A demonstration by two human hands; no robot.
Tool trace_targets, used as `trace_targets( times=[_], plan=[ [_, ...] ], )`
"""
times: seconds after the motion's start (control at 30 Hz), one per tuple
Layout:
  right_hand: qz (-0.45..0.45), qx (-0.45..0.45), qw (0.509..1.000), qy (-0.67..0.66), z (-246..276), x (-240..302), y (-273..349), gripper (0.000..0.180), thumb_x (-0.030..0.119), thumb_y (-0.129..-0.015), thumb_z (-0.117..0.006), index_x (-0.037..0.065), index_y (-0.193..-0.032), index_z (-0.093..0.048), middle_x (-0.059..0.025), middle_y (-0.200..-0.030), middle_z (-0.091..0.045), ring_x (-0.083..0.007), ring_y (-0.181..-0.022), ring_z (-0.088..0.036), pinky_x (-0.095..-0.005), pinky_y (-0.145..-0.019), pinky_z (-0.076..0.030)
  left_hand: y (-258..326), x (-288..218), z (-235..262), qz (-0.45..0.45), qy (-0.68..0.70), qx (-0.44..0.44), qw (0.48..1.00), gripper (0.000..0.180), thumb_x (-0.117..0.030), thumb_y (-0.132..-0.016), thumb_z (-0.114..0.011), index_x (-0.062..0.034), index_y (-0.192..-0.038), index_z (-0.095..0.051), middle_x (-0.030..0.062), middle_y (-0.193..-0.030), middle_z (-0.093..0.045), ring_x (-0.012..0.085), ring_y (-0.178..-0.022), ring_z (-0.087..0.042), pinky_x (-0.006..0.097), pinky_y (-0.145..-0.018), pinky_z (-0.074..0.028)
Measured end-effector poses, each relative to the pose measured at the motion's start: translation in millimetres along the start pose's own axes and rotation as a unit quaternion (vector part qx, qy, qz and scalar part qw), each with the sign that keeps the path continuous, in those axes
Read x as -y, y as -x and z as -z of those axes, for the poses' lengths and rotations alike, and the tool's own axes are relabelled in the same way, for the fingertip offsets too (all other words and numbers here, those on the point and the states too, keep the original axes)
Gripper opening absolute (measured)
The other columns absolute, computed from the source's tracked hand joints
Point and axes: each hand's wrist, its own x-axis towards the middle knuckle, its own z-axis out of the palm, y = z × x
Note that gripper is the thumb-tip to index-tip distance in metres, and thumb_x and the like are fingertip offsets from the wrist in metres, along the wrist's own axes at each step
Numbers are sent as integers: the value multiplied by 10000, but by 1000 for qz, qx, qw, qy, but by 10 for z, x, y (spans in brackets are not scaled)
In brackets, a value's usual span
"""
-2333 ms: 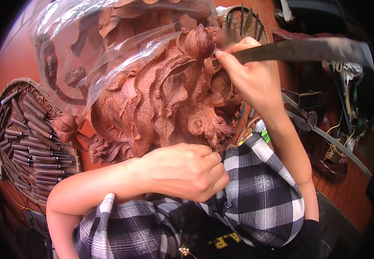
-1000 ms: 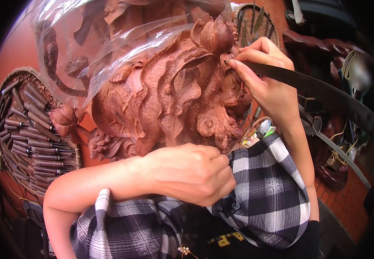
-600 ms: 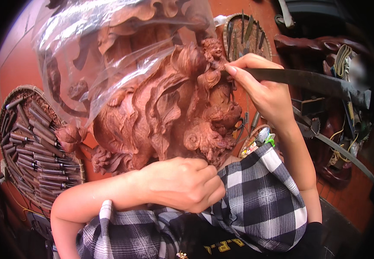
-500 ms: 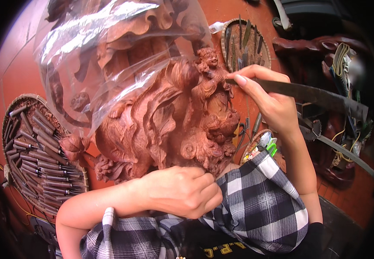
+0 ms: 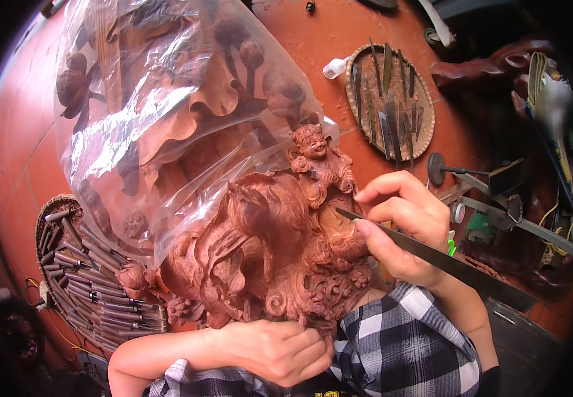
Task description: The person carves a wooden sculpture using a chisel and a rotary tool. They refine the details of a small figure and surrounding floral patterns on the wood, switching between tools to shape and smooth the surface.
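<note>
My right hand (image 5: 410, 226), right of centre, has its fingers clamped on a long, flat, dark blade (image 5: 458, 264). Tip is at the reddish wood carving (image 5: 250, 231), below its small figure (image 5: 323, 162) — can't tell if it's touching. Carving sits mid-frame, running into lower centre. My left hand (image 5: 276, 352) is at its lower edge, fingers curled in; undersides hidden, so can't tell if they grip anything. Clear plastic (image 5: 147, 59) drapes over carved wood, upper left. Lower left: woven basket (image 5: 165, 319) full of wooden-handled tools (image 5: 104, 281). Upper right: oval tray (image 5: 424, 99) of thin metal blades (image 5: 388, 66) — white bottle (image 5: 334, 68) just beside it.
</note>
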Motion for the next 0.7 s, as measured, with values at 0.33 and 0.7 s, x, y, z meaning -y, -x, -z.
trace_targets(
  times=[0.33, 0.7],
  plan=[
    [13, 2, 996, 89, -370, -51, 122, 132, 31, -830, -772, -35, -926, -710, -262, -1319, -600, -378, -1129, -695, -382, -915, -573, -5, -1, -23, 6, -4, -9, 1000, 216, -180, -755, -630, -12, -889, -653, 2, -749, -539, 103, -655, -531, 219, -567, -391],
    [-50, -27, 994, 93, -393, 24, 8, 99, 99, -852, -778, 19, -873, -725, -178, -1133, -651, -315, -879, -742, -367, -727, -589, 1, 18, -79, -6, -17, -26, 1000, 156, -145, -771, -701, -59, -901, -696, -61, -709, -492, 57, -634, -512, 189, -532, -344]
  ],
)
